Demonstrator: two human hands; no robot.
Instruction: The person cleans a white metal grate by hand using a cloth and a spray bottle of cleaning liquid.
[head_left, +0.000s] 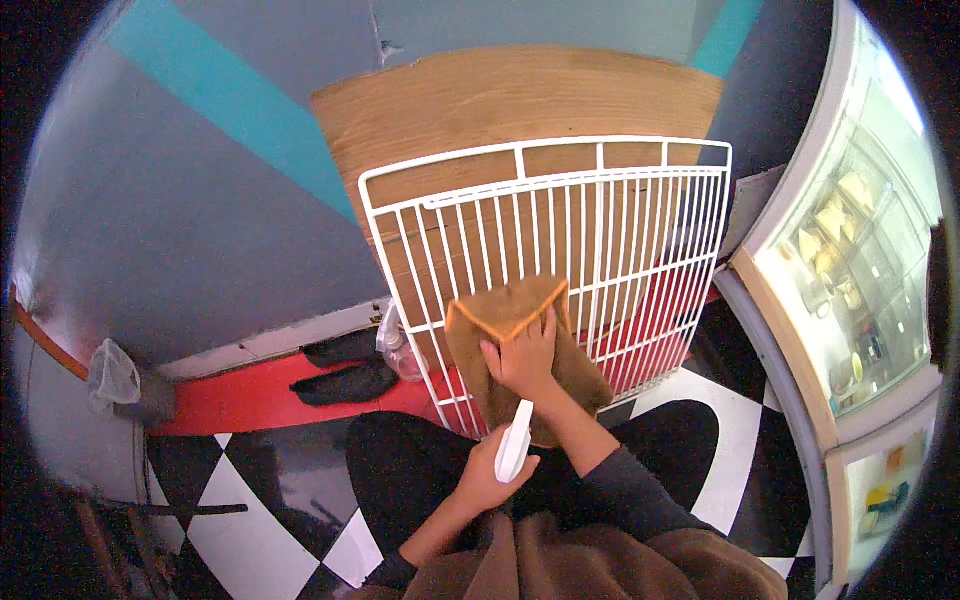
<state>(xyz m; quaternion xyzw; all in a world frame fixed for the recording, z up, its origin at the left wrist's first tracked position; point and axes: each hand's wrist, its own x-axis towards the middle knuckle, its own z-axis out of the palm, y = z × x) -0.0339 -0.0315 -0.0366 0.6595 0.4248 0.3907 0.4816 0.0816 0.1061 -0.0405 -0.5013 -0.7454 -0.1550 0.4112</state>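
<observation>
A white coated-wire shelf rack (523, 181) stands upright before me, leaning near a wooden panel (517, 97). My right hand (529, 360) lies on a brown cloth (480, 367) with orange edging, its fingers gripping the cloth's folded top against the rack's bars. Lower down, my left hand (487, 469) is closed around a white plastic object (514, 446), perhaps a spray bottle's head; its lower part is hidden. The cloth hangs over the middle of the rack and covers several bars.
Behind the rack's left side stands a clear bottle (405, 360) with a white top, beside black shoes (345, 382) on a red strip (232, 397). A lit glass display case (862, 262) runs along the right. A bin with a clear bag (114, 375) is at left.
</observation>
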